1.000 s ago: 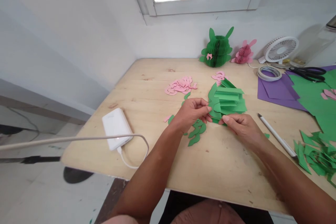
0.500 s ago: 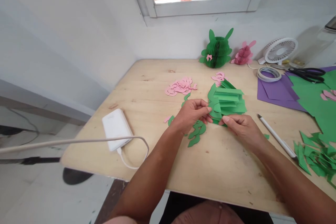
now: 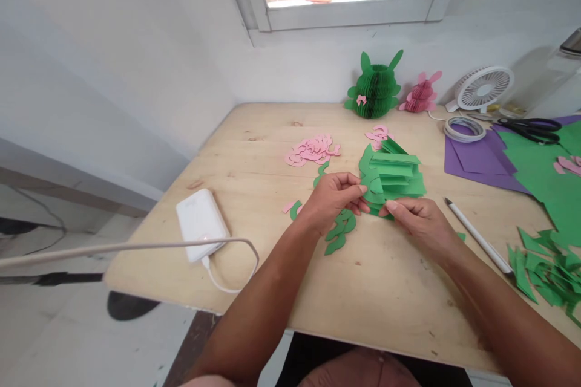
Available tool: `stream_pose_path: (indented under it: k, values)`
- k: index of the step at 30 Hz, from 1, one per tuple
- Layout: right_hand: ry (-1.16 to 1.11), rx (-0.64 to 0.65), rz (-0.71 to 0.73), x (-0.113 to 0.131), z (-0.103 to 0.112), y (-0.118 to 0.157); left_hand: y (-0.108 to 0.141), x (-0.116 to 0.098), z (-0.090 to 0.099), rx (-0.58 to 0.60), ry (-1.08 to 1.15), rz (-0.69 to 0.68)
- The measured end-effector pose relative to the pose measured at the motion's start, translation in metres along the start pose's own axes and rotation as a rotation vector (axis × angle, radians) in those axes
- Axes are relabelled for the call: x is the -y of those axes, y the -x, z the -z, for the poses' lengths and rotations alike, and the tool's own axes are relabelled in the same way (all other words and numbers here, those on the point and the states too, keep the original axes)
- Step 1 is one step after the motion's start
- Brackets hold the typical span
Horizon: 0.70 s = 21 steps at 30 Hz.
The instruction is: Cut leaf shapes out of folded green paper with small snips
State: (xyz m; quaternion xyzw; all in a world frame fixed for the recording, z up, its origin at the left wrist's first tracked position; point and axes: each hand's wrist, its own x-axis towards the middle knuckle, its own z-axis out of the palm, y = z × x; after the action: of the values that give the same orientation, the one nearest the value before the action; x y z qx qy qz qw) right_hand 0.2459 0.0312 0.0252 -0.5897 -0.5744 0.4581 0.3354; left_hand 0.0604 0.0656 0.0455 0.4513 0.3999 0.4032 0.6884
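Observation:
My left hand (image 3: 338, 196) pinches the lower left edge of a green curved paper cutout (image 3: 373, 176), which lies against a stack of folded green paper (image 3: 396, 170). At the stack's lower edge, my right hand (image 3: 411, 216) has thumb and fingers closed on the green folded paper; exactly which layers it grips is hidden. Loose green wavy paper pieces (image 3: 339, 233) lie under and beside my left wrist. Beyond that hand sits a heap of pink paper cutouts (image 3: 313, 150), and more pink pieces (image 3: 379, 133) lie just behind the stack.
A green paper animal (image 3: 376, 91) and a smaller pink one (image 3: 422, 94) stand by the wall. Rightward are a white fan (image 3: 485, 89), tape roll (image 3: 465, 129), black scissors (image 3: 531, 129), purple paper (image 3: 476, 160), a white pen (image 3: 479, 236) and green scraps (image 3: 549, 272). A corded power bank (image 3: 202, 221) lies left.

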Motion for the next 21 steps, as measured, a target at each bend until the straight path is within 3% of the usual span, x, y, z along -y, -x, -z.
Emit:
stream_pose_path:
  k: [12,21]
  values:
    - [0.011,0.020,-0.001,-0.0003,0.0008,0.0005,0.0031,-0.0036,-0.0014,-0.028,-0.070,-0.013]
    - [0.076,-0.052,0.063,-0.0055,-0.0002,-0.0009,0.0030,-0.0031,-0.0030,-0.052,-0.079,-0.032]
